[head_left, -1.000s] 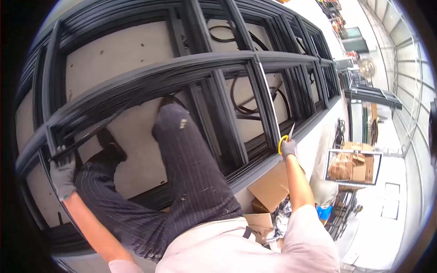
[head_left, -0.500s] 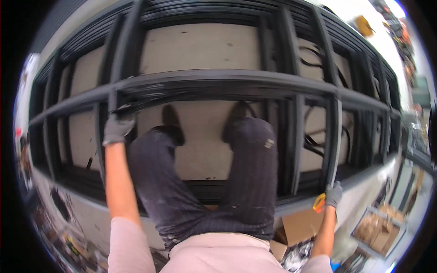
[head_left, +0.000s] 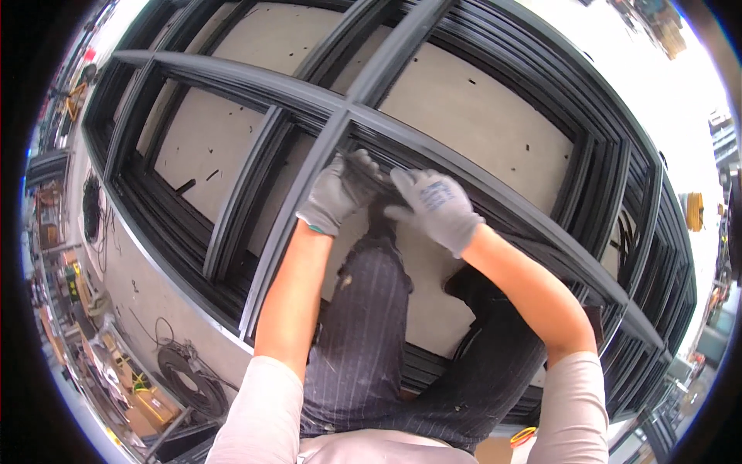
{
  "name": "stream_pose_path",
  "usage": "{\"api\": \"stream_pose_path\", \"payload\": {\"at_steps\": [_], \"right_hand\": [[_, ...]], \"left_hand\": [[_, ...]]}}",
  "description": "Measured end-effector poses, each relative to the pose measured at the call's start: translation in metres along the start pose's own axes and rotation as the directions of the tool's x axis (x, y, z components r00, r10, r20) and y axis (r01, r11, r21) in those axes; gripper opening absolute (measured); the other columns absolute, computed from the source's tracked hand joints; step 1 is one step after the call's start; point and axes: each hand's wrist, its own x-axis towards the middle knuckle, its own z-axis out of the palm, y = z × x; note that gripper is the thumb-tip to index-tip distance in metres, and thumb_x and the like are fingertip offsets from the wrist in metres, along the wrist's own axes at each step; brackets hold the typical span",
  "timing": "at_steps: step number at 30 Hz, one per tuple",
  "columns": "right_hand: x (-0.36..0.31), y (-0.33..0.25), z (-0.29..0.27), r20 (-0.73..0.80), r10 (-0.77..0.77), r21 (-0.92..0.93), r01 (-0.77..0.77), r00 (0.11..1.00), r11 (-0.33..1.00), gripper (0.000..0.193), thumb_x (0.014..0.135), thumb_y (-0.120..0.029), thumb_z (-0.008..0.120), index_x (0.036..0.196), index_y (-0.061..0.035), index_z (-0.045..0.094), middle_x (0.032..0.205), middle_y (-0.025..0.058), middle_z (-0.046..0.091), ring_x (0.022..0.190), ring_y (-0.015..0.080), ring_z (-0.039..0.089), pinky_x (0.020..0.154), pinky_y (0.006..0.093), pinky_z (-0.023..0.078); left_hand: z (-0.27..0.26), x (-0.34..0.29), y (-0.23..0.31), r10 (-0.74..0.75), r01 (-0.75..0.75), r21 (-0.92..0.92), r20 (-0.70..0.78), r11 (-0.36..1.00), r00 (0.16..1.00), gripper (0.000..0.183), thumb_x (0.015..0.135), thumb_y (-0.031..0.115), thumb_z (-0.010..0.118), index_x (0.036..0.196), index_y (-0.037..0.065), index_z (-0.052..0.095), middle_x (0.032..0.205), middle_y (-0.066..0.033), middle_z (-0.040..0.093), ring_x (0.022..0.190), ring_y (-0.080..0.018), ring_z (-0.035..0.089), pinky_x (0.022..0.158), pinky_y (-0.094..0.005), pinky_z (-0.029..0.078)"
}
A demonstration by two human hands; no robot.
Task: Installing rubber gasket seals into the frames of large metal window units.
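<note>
Both my hands wear grey gloves and meet at an inner corner of a large dark grey metal frame [head_left: 290, 182]. My left hand [head_left: 338, 193] is bent over a thin black strip [head_left: 379, 185] beside the crossing of two bars. Close to its right, my right hand [head_left: 437, 209] has its thumb and fingers round the same strip, though the exact grip is partly hidden. More of what looks like black strip runs rightward below the long bar. By my right upper arm lies a tool with yellow and orange ring handles [head_left: 523, 438], scissors by their look.
More dark frames lie stacked below, their bars forming openings around my legs [head_left: 363, 309]. Small black scraps dot the pale board inside. Coiled black cable [head_left: 189, 379] lies on the floor at lower left, near a cluttered shelf [head_left: 139, 387].
My right hand has left the near frame edge beside the yellow-handled tool and come to my left hand. My view has turned, so the frame now slants down to the right.
</note>
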Motion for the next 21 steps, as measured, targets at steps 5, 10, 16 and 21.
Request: {"api": "stream_pose_path", "payload": {"at_steps": [5, 10, 16, 21], "right_hand": [[0.013, 0.017, 0.059, 0.042, 0.110, 0.019, -0.111, 0.993, 0.994, 0.012, 0.085, -0.014, 0.053, 0.091, -0.0032, 0.051, 0.076, 0.0152, 0.066, 0.072, 0.0339, 0.067, 0.059, 0.0428, 0.051], [0.028, 0.029, 0.051, 0.056, 0.211, -0.263, -0.189, 0.976, 0.946, 0.007, 0.088, -0.014, 0.052, 0.089, -0.0069, 0.052, 0.074, 0.0105, 0.067, 0.069, 0.0266, 0.069, 0.058, 0.0376, 0.053], [0.045, 0.021, 0.050, 0.058, 0.238, -0.361, -0.202, 0.969, 0.910, 0.006, 0.086, -0.014, 0.054, 0.089, -0.0082, 0.054, 0.072, 0.0083, 0.067, 0.067, 0.0250, 0.069, 0.056, 0.0363, 0.054], [0.044, 0.023, 0.052, 0.021, 0.234, -0.371, -0.210, 0.972, 0.905, 0.006, 0.086, -0.014, 0.054, 0.089, -0.0089, 0.055, 0.071, 0.0076, 0.067, 0.066, 0.0248, 0.069, 0.055, 0.0354, 0.054]], "left_hand": [[0.009, 0.008, -0.009, 0.000, 0.057, 0.246, -0.228, 0.968, 0.974, 0.033, 0.104, 0.026, 0.038, 0.120, 0.002, 0.055, 0.115, -0.0146, 0.062, 0.108, -0.0315, 0.061, 0.098, -0.0474, 0.049], [0.040, 0.012, -0.015, 0.120, 0.116, 0.638, -0.315, 0.761, 0.942, 0.039, 0.097, 0.030, 0.054, 0.124, 0.001, 0.055, 0.112, -0.0116, 0.064, 0.102, -0.0237, 0.063, 0.093, -0.0388, 0.051], [0.031, 0.040, -0.019, 0.335, 0.083, 0.790, -0.351, 0.608, 0.875, 0.034, 0.093, 0.029, 0.062, 0.113, 0.002, 0.059, 0.100, -0.0085, 0.065, 0.088, -0.0184, 0.064, 0.082, -0.0338, 0.052], [0.023, 0.046, -0.020, 0.394, 0.004, 0.853, -0.245, 0.521, 0.886, 0.029, 0.091, 0.027, 0.065, 0.107, 0.002, 0.062, 0.089, -0.0052, 0.066, 0.081, -0.0141, 0.063, 0.076, -0.0297, 0.050]]}}
